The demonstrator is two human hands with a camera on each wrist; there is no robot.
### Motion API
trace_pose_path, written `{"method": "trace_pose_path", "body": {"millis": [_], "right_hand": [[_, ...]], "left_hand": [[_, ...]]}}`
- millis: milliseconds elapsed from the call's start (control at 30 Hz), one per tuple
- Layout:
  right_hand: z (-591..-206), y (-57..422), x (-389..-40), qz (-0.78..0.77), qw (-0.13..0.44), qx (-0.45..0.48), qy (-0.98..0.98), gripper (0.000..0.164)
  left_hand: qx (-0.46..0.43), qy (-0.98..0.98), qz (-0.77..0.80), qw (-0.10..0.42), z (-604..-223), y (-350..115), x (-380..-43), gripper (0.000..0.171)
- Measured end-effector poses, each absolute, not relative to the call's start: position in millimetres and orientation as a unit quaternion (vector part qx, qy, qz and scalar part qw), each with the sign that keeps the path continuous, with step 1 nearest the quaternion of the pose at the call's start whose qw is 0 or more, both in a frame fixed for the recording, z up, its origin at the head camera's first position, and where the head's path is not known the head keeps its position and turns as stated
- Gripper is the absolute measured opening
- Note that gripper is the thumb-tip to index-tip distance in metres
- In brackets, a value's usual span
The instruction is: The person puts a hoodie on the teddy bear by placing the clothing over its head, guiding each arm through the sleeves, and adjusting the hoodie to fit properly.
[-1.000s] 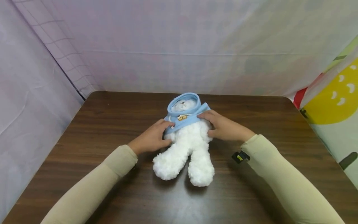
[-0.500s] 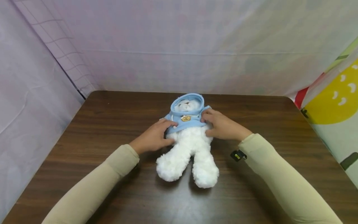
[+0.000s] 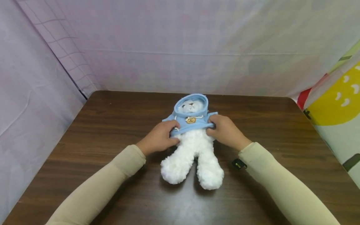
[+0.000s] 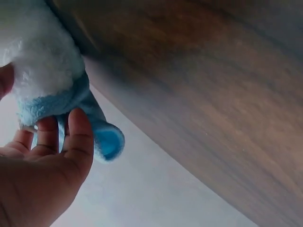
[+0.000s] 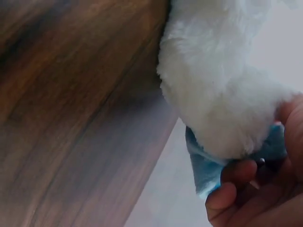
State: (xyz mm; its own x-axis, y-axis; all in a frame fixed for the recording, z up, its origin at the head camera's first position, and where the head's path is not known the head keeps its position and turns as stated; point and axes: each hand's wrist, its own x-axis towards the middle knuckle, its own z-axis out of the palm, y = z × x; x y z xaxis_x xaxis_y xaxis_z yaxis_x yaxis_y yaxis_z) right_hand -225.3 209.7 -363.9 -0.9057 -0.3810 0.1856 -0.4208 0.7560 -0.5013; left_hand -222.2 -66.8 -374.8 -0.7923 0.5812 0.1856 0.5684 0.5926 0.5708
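Observation:
A white plush toy [image 3: 194,142] lies on its back on the table, legs pointing towards me. It wears a small blue hoodie [image 3: 184,126], whose raised neck opening frames its face; a bear-face patch and a white cord decorate the front. At the hoodie's left lower edge, my left hand [image 3: 158,138] grips the hem, thumb near the toy's side. My right hand [image 3: 226,130] pinches the hem on the opposite side. A blue sleeve [image 4: 110,141] sticks out past my left fingers in the left wrist view. The toy's arms are mostly hidden.
The dark brown wooden table [image 3: 84,156] has a rounded far edge. Behind it hangs a pale curtain [image 3: 168,47], and a printed cloth [image 3: 334,103] with a yellow shape is at the right. A small black device [image 3: 239,163] sits at my right cuff.
The toy has shifted slightly right and straightened, and more of its face shows in the neck opening. My right fingers have closed on the hem, and my left hand has moved slightly right.

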Motion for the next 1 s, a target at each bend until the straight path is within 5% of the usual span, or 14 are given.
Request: {"method": "trace_pose_path", "body": {"millis": [233, 500, 1000], "right_hand": [[-367.6, 208.6, -221.4, 0.253, 0.083, 0.205, -0.942, 0.030], [-371.9, 209.5, -216.1, 0.243, 0.143, 0.181, -0.942, 0.022], [-363.2, 207.4, -217.5, 0.204, 0.082, 0.132, -0.967, 0.018]], "left_hand": [[0.309, 0.902, 0.302, 0.005, -372.9, -60.3, -217.3, 0.025], [0.298, 0.909, 0.281, -0.069, -376.0, -52.7, -216.5, 0.017], [0.245, 0.929, 0.249, -0.126, -370.4, -45.3, -215.1, 0.017]]}}
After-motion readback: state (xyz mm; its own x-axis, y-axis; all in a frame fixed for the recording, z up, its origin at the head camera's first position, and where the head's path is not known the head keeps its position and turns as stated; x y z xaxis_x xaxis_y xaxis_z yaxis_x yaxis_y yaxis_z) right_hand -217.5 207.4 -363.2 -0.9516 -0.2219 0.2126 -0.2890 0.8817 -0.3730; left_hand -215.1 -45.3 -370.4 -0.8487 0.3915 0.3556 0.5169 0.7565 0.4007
